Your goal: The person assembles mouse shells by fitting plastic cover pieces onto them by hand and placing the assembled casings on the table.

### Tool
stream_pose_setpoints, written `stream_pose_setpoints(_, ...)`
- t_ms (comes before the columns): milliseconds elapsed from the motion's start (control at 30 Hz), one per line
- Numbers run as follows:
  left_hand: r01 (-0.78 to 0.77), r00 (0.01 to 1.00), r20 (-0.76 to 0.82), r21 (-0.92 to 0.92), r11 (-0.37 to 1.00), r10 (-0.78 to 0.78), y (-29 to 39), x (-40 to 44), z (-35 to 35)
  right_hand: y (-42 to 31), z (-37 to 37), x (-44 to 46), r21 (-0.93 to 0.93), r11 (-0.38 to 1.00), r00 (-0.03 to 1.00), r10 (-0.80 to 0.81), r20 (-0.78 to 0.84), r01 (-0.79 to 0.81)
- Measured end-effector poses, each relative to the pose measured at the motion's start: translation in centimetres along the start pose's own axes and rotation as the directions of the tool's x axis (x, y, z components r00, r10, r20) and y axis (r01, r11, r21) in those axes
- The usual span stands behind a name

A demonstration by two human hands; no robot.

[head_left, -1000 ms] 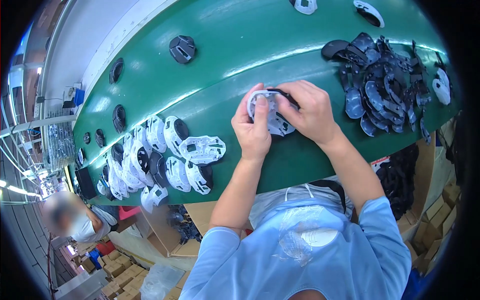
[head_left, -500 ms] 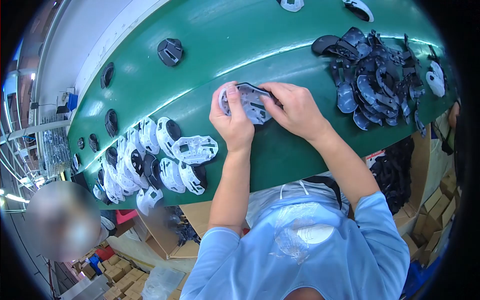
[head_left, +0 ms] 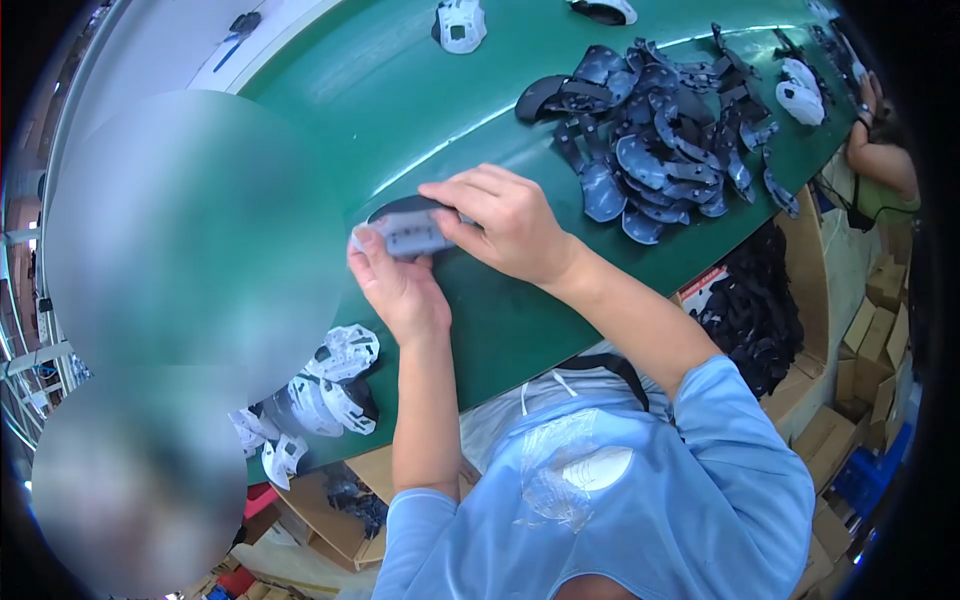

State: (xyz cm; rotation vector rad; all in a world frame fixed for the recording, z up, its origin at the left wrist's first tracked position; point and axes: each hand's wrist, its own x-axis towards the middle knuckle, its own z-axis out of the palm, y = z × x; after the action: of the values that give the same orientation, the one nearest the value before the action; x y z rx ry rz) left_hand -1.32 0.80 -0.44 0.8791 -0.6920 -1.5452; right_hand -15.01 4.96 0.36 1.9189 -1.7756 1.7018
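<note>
My left hand [head_left: 398,292] is closed around the near left end of a curved plastic shell [head_left: 412,236], its thumb on the pale face. The shell is white or light grey with small dark slots and a black piece along its far edge; it is smeared by motion. My right hand [head_left: 508,222] is closed on the shell's right end, fingertips at the black edge. Both hands hold it above the green table. Nearest to my left forearm lie several white shells [head_left: 345,352], some with black parts, partly hidden by a blurred patch.
A heap of glossy black curved parts [head_left: 660,150] covers the table's right side. A white shell [head_left: 800,95] lies beyond it, another white shell [head_left: 460,28] at the far edge. Below the table stand cartons [head_left: 825,440] and a box of black parts [head_left: 750,310]. Another person's arm [head_left: 885,165] shows at right.
The shell has tipped, so its open inner side no longer faces up as broadly. My view has swung, and the heap now appears further left. Blur now hides much of the left side.
</note>
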Motion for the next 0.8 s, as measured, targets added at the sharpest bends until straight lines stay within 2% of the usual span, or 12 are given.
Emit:
stream_pose_setpoints(33,0.226,0.973,0.08,-0.117,0.967,-0.218,1.0,-0.6,0.6,-0.2,-0.4,0.3,-0.011,0.999,0.998,-0.046,0.042,0.046)
stream_pose_setpoints(133,0.432,0.9,0.073,-0.29,0.854,-0.43,1.7,-0.2,0.3,-1.0,-2.0,1.0,0.009,0.975,0.953,-0.217,0.213,0.221)
stream_pose_setpoints(200,0.459,0.886,0.183,-0.217,0.862,-0.426,1.8,0.7,0.2,-0.8,-4.6,3.5,0.092,0.912,0.838,-0.403,0.367,0.399)
stream_pose_setpoints(233,0.462,0.877,0.25,-0.205,0.863,-0.41,1.7,1.2,0.0,0.4,-6.3,5.2,0.035,0.966,0.875,-0.248,0.416,0.258)
stream_pose_setpoints(267,0.465,0.862,0.317,-0.19,0.865,-0.394,1.8,1.5,-0.4,3.0,-8.0,6.6,-0.079,0.969,0.906,-0.188,0.379,0.234)
stream_pose_setpoints(333,0.545,0.803,0.433,-0.258,0.798,-0.409,1.4,2.3,-1.3,8.3,-11.3,8.8,-0.293,0.949,0.858,0.049,0.512,0.121)
stream_pose_setpoints(367,0.554,0.791,0.462,-0.26,0.791,-0.402,1.5,2.1,-1.5,10.4,-12.3,9.2,-0.373,0.927,0.778,0.209,0.592,0.035)
stream_pose_setpoints(467,0.59,0.739,0.553,-0.255,0.766,-0.385,1.4,2.2,-1.9,13.7,-13.5,9.0,-0.459,0.889,0.631,0.363,0.685,-0.014)
stream_pose_setpoints(567,0.591,0.727,0.561,-0.218,0.777,-0.395,1.2,2.4,-2.7,12.6,-13.9,9.0,-0.407,0.908,0.701,0.226,0.676,0.099)
stream_pose_setpoints(633,0.539,0.754,0.526,-0.153,0.829,-0.394,0.8,2.5,-2.9,9.1,-14.6,9.8,-0.406,0.914,0.794,0.264,0.547,-0.025)
stream_pose_setpoints(733,0.322,0.881,0.384,-0.061,0.945,-0.276,0.5,1.4,-1.6,2.8,-13.2,9.3,-0.279,0.955,0.938,0.181,0.296,-0.096)
stream_pose_setpoints(800,0.139,0.912,0.395,-0.045,0.989,-0.11,0.2,0.8,-0.8,-1.0,-8.9,6.3,-0.031,0.997,0.978,0.074,0.193,-0.069)
